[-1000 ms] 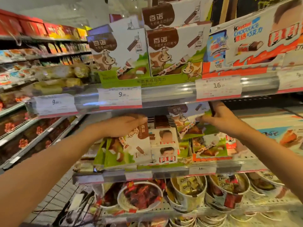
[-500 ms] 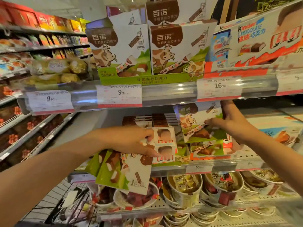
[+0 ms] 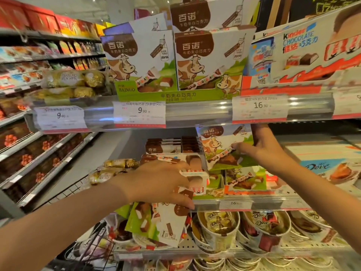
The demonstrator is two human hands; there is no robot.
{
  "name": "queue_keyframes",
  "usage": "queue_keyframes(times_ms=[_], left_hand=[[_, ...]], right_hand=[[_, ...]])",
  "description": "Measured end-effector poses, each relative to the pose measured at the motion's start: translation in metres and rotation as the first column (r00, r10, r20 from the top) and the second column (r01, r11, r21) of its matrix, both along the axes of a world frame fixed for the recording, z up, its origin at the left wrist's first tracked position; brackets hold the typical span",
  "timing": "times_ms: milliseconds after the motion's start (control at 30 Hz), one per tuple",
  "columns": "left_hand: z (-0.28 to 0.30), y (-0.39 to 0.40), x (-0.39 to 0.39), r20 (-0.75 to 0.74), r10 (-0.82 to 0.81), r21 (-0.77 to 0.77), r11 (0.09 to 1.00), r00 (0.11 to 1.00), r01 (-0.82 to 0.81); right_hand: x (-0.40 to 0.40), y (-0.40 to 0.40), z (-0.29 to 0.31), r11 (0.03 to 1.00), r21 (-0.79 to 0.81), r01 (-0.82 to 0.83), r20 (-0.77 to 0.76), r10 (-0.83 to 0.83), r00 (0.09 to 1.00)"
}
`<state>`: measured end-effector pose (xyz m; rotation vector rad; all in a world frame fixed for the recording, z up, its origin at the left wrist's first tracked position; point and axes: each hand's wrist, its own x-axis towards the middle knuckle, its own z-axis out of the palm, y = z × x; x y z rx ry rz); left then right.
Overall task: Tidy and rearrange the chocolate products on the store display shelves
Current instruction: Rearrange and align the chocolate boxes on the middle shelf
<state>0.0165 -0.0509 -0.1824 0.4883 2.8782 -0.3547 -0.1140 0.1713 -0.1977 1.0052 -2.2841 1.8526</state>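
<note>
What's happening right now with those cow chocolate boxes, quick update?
Left hand grips one cow chocolate box, hanging below the middle shelf edge. Right hand holds a second cow box tilted on that shelf. Small white chocolate packs crowd between them.

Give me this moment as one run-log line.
left hand: grips cow-print chocolate box, tilted off middle shelf edge | right hand: holds upright cow-print box | stage: rearranging

arms: bare to the frame edge | sleeves: unseen | hands (image 3: pixel 162 182): bare
</note>
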Motion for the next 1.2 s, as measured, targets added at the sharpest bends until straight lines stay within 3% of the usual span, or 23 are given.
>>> queue_keyframes(times_ms=[200, 333, 433, 567, 667, 800, 1000, 1200], left_hand=[[-0.014, 0.0, -0.012, 0.039, 0.094, 0.089, 0.991, 0.995, -0.097], [-0.009, -0.01, -0.006, -0.104, 0.124, 0.189, 0.977, 0.987, -0.102], [-0.007, -0.024, -0.002, -0.217, 0.116, 0.399, 0.917, 0.969, -0.02], [-0.011, -0.041, 0.002, -0.197, 0.21, 0.693, 0.721, 0.958, -0.016], [-0.018, -0.048, 0.007, -0.263, 0.227, 0.744, 0.666, 0.938, 0.047], [-0.025, -0.056, 0.013, -0.337, 0.222, 0.799, 0.582, 0.915, 0.153], [-0.022, -0.063, 0.02, -0.44, 0.186, 0.771, 0.58, 0.879, 0.263], [-0.024, -0.059, 0.023, -0.418, 0.2, 0.748, 0.629, 0.886, 0.211]], right_hand=[[0.006, -0.006, 0.003, 0.994, -0.108, -0.006, 0.063, 0.013, 0.998], [0.008, -0.015, -0.004, 0.959, -0.281, -0.02, 0.188, 0.075, 0.979], [0.007, -0.019, -0.007, 0.93, -0.366, 0.03, 0.259, 0.071, 0.963], [0.012, -0.018, -0.016, 0.974, -0.225, -0.019, 0.171, 0.059, 0.984], [0.018, -0.018, -0.025, 0.995, -0.079, -0.056, 0.053, 0.061, 0.997], [0.026, -0.023, -0.032, 0.996, -0.005, -0.085, -0.049, 0.084, 0.995], [0.032, -0.032, -0.049, 0.991, 0.098, -0.092, -0.076, 0.1, 0.992], [0.033, -0.039, -0.063, 0.998, 0.023, -0.055, -0.029, 0.055, 0.998]])
